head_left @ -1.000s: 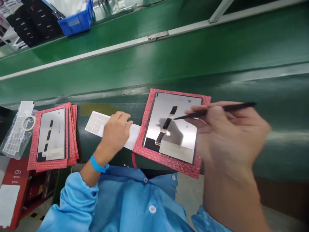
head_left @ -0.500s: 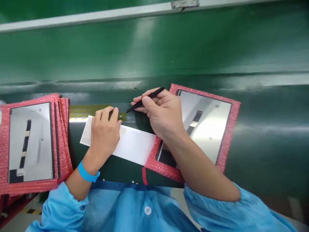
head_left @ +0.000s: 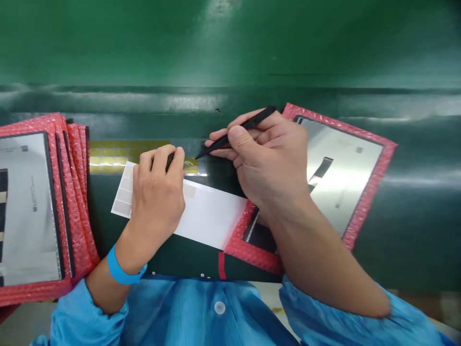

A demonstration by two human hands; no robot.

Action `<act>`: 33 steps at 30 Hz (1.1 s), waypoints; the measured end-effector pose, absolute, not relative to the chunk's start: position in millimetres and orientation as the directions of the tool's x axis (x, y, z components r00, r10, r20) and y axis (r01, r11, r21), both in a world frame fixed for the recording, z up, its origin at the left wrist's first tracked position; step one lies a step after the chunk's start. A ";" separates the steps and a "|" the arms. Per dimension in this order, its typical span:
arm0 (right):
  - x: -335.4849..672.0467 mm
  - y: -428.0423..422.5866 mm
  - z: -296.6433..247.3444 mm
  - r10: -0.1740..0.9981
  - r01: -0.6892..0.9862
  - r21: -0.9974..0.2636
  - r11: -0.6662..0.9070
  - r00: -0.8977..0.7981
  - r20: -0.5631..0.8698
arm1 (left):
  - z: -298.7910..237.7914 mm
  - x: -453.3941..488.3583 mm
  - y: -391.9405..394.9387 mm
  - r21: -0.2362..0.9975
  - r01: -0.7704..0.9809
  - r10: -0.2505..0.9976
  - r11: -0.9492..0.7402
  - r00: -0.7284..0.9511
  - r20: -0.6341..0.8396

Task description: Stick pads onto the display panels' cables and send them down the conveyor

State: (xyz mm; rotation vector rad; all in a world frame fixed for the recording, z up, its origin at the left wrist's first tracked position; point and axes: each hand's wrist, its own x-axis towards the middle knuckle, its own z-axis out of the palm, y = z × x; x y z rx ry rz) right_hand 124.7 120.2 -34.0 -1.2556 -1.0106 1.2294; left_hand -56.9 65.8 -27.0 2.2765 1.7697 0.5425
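Observation:
My right hand (head_left: pixel 272 158) grips a slim black pointed tool (head_left: pixel 236 132), like a pen or tweezers. Its tip is by the right end of a clear strip bearing rows of amber squares (head_left: pixel 126 156). My left hand (head_left: pixel 158 192) is closed, with a small dark piece (head_left: pixel 169 162) showing between its fingers; the rest of that piece is hidden. Below its fingers lies a white label sheet (head_left: pixel 212 216) with greyish labels at its left end. The sheet reaches to a display panel (head_left: pixel 347 166) on pink bubble wrap (head_left: pixel 370 192), partly under my right forearm.
At the left is a stack of panels (head_left: pixel 29 202) layered with pink bubble wrap (head_left: pixel 77 206). A short red tape strip (head_left: pixel 222 265) sticks to the green table (head_left: pixel 425 216) near its front edge. A blue band (head_left: pixel 122 269) circles my left wrist.
The view has shifted and come closer to the table. My right hand and the black tool appear farther right. My left hand keeps its place over the sheet with its fingers closed.

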 end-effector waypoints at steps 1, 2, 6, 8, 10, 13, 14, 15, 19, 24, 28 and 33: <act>123.8 120.5 -34.4 0.989 -0.100 -0.991 -0.085 0.115 -0.096 | -27.0 -56.7 65.7 0.380 0.888 0.964 -0.260 0.213 0.160; 122.5 120.9 -35.1 0.988 -0.097 -0.991 -0.086 0.119 -0.098 | -26.8 -56.4 65.6 0.377 0.888 0.963 -0.262 0.216 0.160; 117.6 123.1 -36.8 0.983 -0.124 -0.989 -0.076 0.154 -0.095 | -25.5 -55.1 65.8 0.358 0.896 0.962 -0.264 0.217 0.165; 120.6 123.1 -33.3 0.983 -0.193 -0.979 -0.066 0.154 -0.096 | -26.2 -55.5 66.8 0.345 0.902 0.963 -0.259 0.214 0.163; 130.6 119.0 -25.4 0.984 -0.263 -0.963 -0.055 0.150 -0.097 | -28.3 -57.3 68.9 0.334 0.905 0.962 -0.263 0.219 0.166; 156.5 100.1 -8.9 0.969 -0.319 -0.948 -0.005 0.231 -0.083 | -30.0 -60.7 71.8 0.312 0.904 0.950 -0.292 0.235 0.206; 166.4 90.2 -4.0 0.959 -0.330 -0.944 0.013 0.273 -0.082 | -28.9 -60.7 71.5 0.308 0.902 0.943 -0.302 0.237 0.231; 176.4 78.9 0.0 0.947 -0.337 -0.941 0.023 0.310 -0.088 | -26.5 -59.6 70.1 0.307 0.899 0.935 -0.313 0.235 0.265; 212.0 29.3 2.7 0.902 -0.308 -0.951 -0.016 0.406 -0.146 | -8.4 -38.2 48.8 0.362 0.827 0.866 -0.430 0.264 0.425; 233.3 -10.7 -12.0 0.824 -0.207 -0.976 -0.064 0.541 -0.169 | -4.9 11.9 12.2 0.513 0.572 0.767 -0.640 0.512 0.386; 230.4 -16.8 -18.3 0.816 -0.154 -0.985 -0.072 0.559 -0.147 | -21.8 33.1 5.9 0.502 0.581 0.761 -0.641 0.568 0.315; 227.6 -13.2 -12.5 0.806 -0.103 -0.985 -0.136 0.566 -0.170 | -25.6 35.9 10.0 0.484 0.609 0.772 -0.628 0.566 0.290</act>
